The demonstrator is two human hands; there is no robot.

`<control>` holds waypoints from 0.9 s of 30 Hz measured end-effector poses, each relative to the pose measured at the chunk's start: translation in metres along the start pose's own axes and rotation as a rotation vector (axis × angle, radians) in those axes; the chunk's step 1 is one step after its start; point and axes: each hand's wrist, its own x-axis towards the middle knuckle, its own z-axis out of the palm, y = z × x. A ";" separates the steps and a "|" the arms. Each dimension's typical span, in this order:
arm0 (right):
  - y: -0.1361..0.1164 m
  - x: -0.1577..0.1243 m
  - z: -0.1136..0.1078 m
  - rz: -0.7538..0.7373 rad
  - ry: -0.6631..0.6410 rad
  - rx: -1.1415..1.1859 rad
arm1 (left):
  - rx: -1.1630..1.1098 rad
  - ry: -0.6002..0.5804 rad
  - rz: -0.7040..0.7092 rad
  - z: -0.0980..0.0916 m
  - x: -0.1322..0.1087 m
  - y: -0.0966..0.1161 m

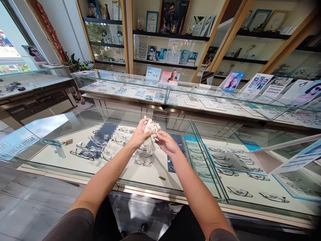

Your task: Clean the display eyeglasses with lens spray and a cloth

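Over the glass counter, both hands meet at a bunched cream-white cloth (149,146). My left hand (140,134) is closed on the cloth, its thumb lying across the front. On the other side, my right hand (166,142) pinches at the cloth's right edge. A small object with a shiny, teal-tinted spot shows by the right fingertips, partly wrapped in the cloth; its kind is too small to make out. Below the hands, under the glass, lies a pair of eyeglasses (142,163).
The glass display counter (150,182) holds rows of eyeglasses (239,192). A folded white and blue card stand (298,154) is at the right. Behind runs another glass case (120,76) with advertising cards (233,81), backed by wall shelves (170,35).
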 end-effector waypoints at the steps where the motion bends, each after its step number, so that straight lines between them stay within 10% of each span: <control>1: 0.001 0.000 0.001 0.004 0.002 0.005 | 0.020 0.005 0.016 0.001 -0.001 0.000; 19: -0.011 -0.005 0.005 -0.211 0.073 -0.100 | 0.311 0.407 0.287 -0.008 0.000 -0.001; 27: -0.029 -0.003 -0.019 -0.197 0.031 -0.180 | 0.895 0.126 0.494 -0.009 -0.009 0.001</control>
